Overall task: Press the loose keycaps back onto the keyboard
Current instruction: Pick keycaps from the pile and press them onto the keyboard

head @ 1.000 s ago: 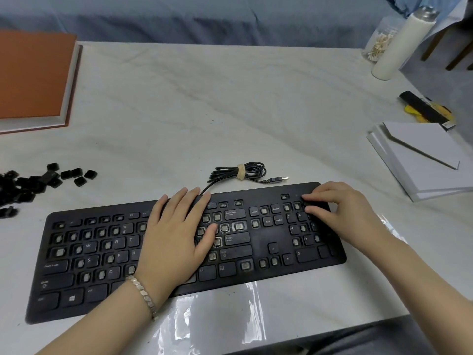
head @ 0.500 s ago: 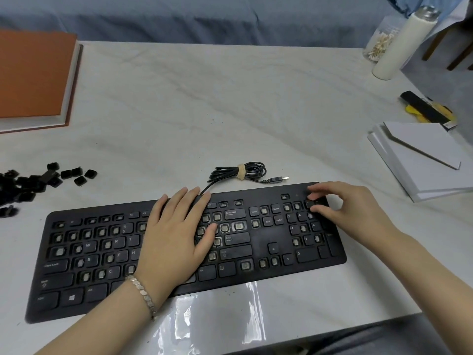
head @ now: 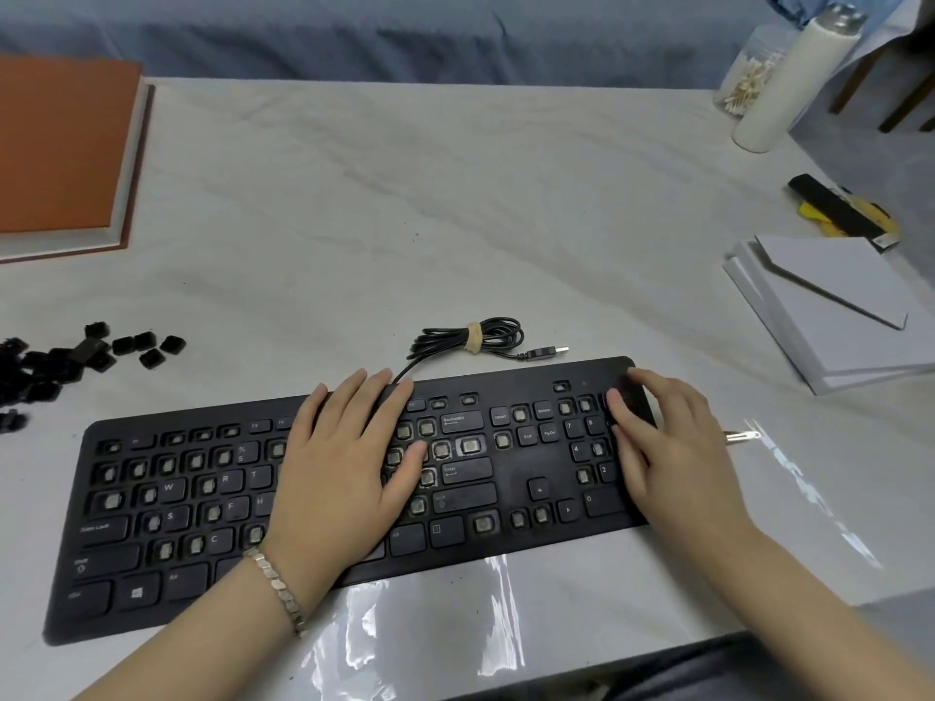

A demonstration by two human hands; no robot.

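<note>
Keyboard [head: 511, 480] lies at 6 o'clock on tabletop [head: 405, 220], many sockets bare. Loose keycaps [head: 76, 356] are heaped at its 10 o'clock, apart from it. Left hand [head: 344, 473] lies flat on the mid keys, grip released. Right hand [head: 673, 447] has its fingertips on the numpad's 1 o'clock corner; cannot tell whether its grip holds anything.

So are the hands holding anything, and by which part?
Nothing is held. The left hand lies flat on the keyboard; the right hand presses its far right corner.
</note>
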